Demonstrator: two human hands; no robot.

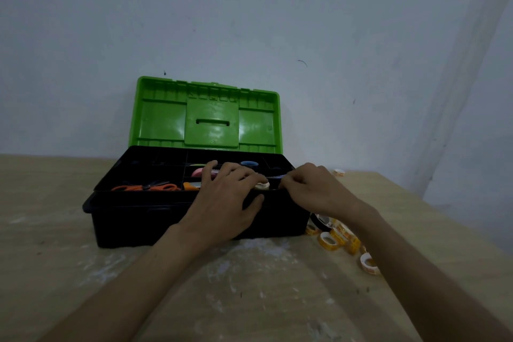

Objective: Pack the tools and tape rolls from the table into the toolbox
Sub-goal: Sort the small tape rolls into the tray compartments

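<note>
Tape roll (262, 185) beside left hand (227, 197)

Embossed lettering on the green lid (163, 119) is too blurred to read.

Illumination is dim and even, with a cool blue-grey cast. The pale grey-blue wall (333, 22) carries no hard shadows. Soft glare patches on the green plastic toolbox lid (163, 122) indicate light from above on the near side. The black compartmented toolbox tray (144, 166) loses detail in darkness. Wide-angle distortion tilts the wall corner at far right and bows the edges of the beige wooden counter (55, 244). The small yellow-printed tape rolls (330, 241) at near right appear soft.
</note>
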